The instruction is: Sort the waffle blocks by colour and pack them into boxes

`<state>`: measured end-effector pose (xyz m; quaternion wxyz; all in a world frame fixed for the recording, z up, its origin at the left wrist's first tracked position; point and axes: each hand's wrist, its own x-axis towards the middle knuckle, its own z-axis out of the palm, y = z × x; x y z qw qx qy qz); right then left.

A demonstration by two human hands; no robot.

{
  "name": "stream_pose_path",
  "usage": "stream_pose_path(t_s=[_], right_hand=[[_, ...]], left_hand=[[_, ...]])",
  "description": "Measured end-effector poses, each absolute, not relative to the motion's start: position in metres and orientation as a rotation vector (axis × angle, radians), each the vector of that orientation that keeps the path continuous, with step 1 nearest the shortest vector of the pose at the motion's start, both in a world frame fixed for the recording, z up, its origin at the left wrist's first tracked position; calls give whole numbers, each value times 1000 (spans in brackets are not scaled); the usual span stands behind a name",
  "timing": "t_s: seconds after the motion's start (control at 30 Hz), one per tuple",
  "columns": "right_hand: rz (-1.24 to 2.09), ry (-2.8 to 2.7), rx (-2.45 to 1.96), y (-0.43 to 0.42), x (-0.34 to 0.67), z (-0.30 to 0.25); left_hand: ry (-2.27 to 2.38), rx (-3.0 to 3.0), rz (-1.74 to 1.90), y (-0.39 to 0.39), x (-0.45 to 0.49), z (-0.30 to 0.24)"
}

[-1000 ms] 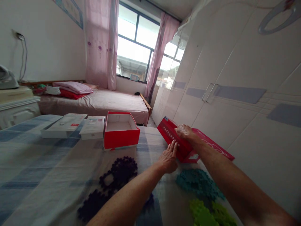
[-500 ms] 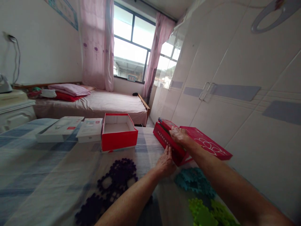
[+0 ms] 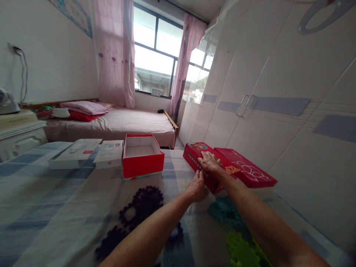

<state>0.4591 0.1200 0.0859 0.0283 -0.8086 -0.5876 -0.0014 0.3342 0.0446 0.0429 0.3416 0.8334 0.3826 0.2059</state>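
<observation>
A dark red box (image 3: 191,156) with a picture on its top and pale lettering on its side lies at the table's far right, lid flat. On the lid rests my right hand (image 3: 210,161), fingers spread and palm down. My left hand (image 3: 198,187) has its fingers stretched against the box's near side, gripping nothing. Touching or close beside that box is a second red box (image 3: 251,168) with white flower lines. Nearer me are teal gear pieces (image 3: 224,211), lime green pieces (image 3: 240,249) and dark purple gear pieces (image 3: 146,202), partly covered by my forearms.
An open red box (image 3: 143,165) with a white inside stands left of centre. Beside it are a small white box (image 3: 109,154) and a larger white box (image 3: 73,154). A checked cloth (image 3: 41,207) covers the table. Beyond are a bed (image 3: 133,124) and a white wardrobe (image 3: 278,74).
The dark red box's lid, tilted up before, now lies flat. My right hand has gone from gripping the lid's edge to lying spread on top. My left hand stays at the side.
</observation>
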Motion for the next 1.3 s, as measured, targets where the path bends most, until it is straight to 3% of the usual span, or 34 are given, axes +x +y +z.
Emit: stream_pose_path(t_s=[0.37, 0.53, 0.67, 0.87, 1.07, 1.3], right_hand=[[-28, -1491, -2569, 132, 444, 98], [-68, -1510, -2527, 127, 439, 103], [-267, -1858, -2052, 113, 408, 108], [-131, -2482, -1272, 86, 312, 112], [-184, -2490, -1622, 88, 262, 114], [-181, -2448, -1760, 66, 302, 120]], left_hand=[[1221, 2309, 495, 6, 213, 54], [1268, 2314, 740, -9, 167, 43], [1426, 2340, 1177, -4, 127, 51], [1695, 2129, 1499, 9, 84, 51], [1777, 2030, 1389, 5, 65, 32], [1814, 1888, 1119, 9, 52, 20]])
